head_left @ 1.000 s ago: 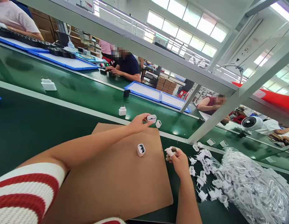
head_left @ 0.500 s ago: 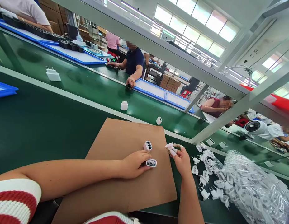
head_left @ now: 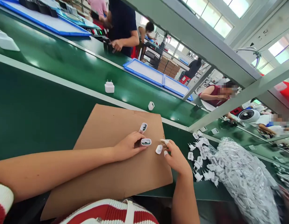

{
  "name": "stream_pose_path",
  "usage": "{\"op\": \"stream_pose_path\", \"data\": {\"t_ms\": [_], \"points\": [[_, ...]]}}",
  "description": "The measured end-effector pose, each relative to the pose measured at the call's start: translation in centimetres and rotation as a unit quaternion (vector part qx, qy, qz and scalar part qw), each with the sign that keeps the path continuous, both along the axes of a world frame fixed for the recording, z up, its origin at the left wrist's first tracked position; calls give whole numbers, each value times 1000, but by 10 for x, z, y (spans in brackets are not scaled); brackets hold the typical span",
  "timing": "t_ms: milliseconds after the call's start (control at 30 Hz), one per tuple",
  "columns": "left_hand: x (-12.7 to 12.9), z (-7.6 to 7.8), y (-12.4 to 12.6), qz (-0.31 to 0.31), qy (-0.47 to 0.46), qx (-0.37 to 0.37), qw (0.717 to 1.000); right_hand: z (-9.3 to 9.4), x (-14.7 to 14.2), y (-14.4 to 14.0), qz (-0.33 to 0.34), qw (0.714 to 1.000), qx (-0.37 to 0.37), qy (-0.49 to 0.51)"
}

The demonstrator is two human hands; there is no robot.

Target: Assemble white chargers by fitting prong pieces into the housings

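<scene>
My left hand (head_left: 127, 146) rests on the cardboard sheet (head_left: 107, 168), fingers closed round a white charger shell (head_left: 145, 142) whose open end faces me; a second shell (head_left: 143, 128) lies just beyond it on the cardboard. My right hand (head_left: 176, 158) sits at the sheet's right edge, fingertips pinching a small white plug piece (head_left: 159, 149) close beside the held shell, not touching it. To the right, loose plug pieces (head_left: 200, 155) are scattered on the green bench (head_left: 30, 109) beside a clear bag (head_left: 242, 180) full of them. On the belt beyond stand a white charger (head_left: 109, 87) and another shell (head_left: 151, 105)
</scene>
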State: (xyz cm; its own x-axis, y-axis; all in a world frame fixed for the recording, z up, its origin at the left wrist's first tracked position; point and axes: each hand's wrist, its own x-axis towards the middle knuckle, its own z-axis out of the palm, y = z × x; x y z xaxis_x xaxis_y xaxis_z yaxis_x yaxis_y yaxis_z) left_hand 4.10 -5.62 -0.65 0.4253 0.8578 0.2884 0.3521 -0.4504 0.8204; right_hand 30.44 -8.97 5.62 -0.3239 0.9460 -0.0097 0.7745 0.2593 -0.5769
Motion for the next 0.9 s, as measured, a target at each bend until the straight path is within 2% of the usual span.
{"op": "stream_pose_path", "data": {"t_ms": [100, 167, 233, 333, 400, 633, 733, 900], "points": [[2, -2, 1, 6, -3, -7, 1000, 0, 1, 4, 28, 998, -46, 18], [4, -5, 2, 18, 1, -14, 1000, -6, 0, 10, -8, 998, -54, 18], [5, -7, 3, 27, 7, -31, 999, -14, 0, 17, -63, 990, -92, 82], [5, -7, 3, 24, 12, -59, 998, -20, 2, 25, -153, 950, -168, 213], [4, -6, 2, 16, 11, -70, 997, -19, 3, 28, -179, 928, -184, 269], [3, -7, 4, -3, -9, -62, 998, -13, -4, 29, -120, 893, -196, 386], [3, -6, 4, -24, -12, -50, 998, -14, -9, 28, -115, 888, -201, 397], [3, -2, 6, -23, 2, -61, 998, -10, -20, 23, -128, 893, -205, 379]]}}
